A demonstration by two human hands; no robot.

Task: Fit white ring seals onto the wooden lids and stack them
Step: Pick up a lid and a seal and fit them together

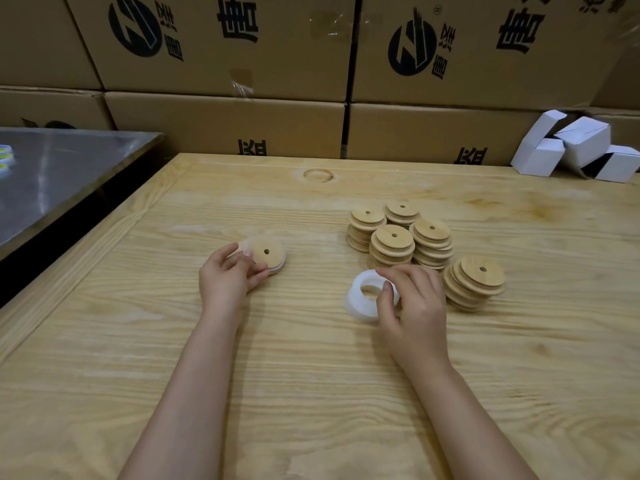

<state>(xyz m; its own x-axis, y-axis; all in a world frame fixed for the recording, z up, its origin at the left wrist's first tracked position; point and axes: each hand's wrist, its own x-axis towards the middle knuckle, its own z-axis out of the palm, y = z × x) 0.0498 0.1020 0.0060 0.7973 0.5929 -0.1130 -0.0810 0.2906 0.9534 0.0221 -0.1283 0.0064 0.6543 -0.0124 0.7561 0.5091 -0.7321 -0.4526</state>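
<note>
Wooden table (311,393), pale grain, seen from above and near.

Left hand (227,277) left of centre, fingers curled round a single lid (267,252); thumb under near edge, fingertips on left rim. Lid round, small hole in middle, white seal showing at lower right edge. Blurred; cannot tell whether seal fully seated.

Right hand (412,303) right of centre, thumb and forefinger pinching top of a stack of white rings (367,296). Stack leaning left, resting on table, open middle visible. Other fingers loosely curled.

Five stacks of lids to the far right of the hands. Four clustered together, touching or nearly so: far-left (365,228), far-right (401,212), near-left (391,245), near-right (432,245). Fifth stack (474,282) apart, nearer and further right, just beside right hand, tilted unevenly. No white visible between these lids.

White cartons (575,147) piled at far right corner. Brown printed boxes (225,81) walling the far side. Steel table (59,168) at far left, coloured item at its left edge, too cut off to tell.
</note>
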